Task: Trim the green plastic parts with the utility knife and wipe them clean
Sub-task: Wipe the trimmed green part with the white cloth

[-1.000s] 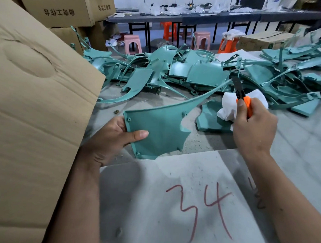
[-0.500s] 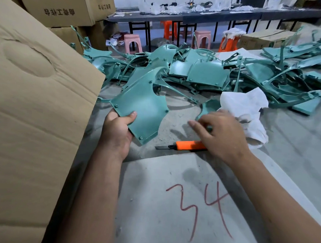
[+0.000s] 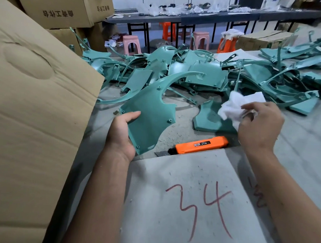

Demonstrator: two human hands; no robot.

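My left hand [image 3: 122, 133] grips a green plastic part [image 3: 152, 112] by its lower left edge, thumb on its upper face; the part's long curved tip points up and right. My right hand [image 3: 259, 128] pinches a crumpled white cloth [image 3: 235, 104], held above the table to the right of the part. The orange utility knife [image 3: 200, 145] lies flat on the table between my hands, blade out toward the left, with neither hand touching it. Another flat green part [image 3: 209, 119] lies just beyond the knife.
A big heap of green plastic parts [image 3: 203, 75] covers the far side of the table. A tall cardboard box [image 3: 34, 117] stands close on the left. A grey board marked 34 [image 3: 189, 204] lies in front of me. Stools and long tables stand behind.
My right hand put the knife down on the table and picked up the white cloth. My left hand turned the green part over and now holds it flatter.
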